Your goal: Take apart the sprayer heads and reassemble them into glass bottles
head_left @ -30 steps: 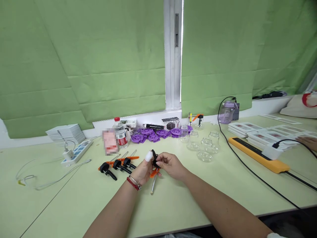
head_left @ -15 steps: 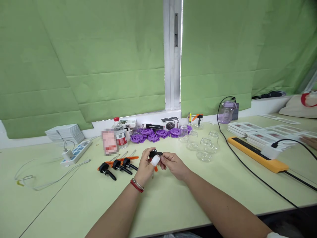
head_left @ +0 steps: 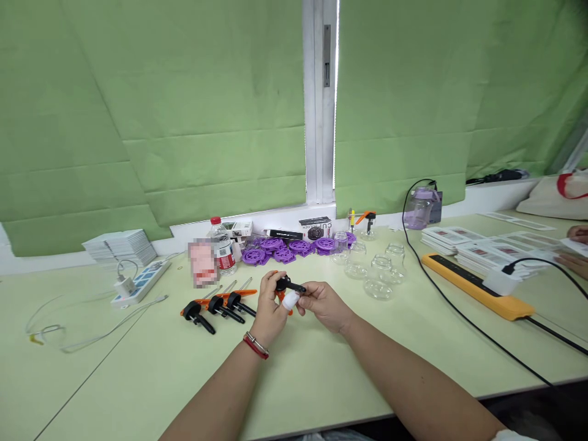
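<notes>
My left hand, its thumb tip wrapped in a white cover, is closed around a black sprayer head with an orange lever. My right hand pinches at the end of its black nozzle; whether a small part is also between those fingers is hidden. Left of my hands lie three similar black sprayer heads with orange levers and thin metal rods. Several clear glass bottles stand beyond my right hand. Behind them is a bottle fitted with a black-and-orange head.
Purple plastic parts lie along the back beside a water bottle. A white power strip and cables lie left. On the right are an orange power strip, a black cable and stacked white cards. Another person's hand shows there.
The sprayer head has turned slightly in my hands, so more of its black nozzle and orange lever show. At the right edge, another person's hands have moved in with a white card.
</notes>
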{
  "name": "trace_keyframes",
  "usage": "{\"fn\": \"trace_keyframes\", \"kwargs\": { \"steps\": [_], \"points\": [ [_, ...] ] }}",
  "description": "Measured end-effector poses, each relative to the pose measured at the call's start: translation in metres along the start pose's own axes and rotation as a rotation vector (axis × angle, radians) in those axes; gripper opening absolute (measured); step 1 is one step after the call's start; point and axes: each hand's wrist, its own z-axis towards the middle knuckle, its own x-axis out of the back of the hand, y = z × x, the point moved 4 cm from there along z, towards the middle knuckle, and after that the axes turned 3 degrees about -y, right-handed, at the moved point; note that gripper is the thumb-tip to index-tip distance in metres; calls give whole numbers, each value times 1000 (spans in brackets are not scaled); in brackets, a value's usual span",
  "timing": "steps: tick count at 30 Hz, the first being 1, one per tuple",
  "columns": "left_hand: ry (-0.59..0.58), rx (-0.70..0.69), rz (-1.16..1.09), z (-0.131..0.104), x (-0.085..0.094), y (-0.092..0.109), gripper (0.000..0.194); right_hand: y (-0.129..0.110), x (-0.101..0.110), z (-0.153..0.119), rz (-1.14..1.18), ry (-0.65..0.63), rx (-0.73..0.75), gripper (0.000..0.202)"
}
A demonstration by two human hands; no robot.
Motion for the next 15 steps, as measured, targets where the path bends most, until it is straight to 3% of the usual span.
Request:
{"fn": "trace_keyframes", "kwargs": {
  "steps": [10,15],
  "points": [
    [-39,18,5,-4,-5,3,47,9,7,0,3,58,-44,25],
    [1,-64,170,-5,-3,5,53,4,-1,-1,-22,36,-54,29]
  ]
}}
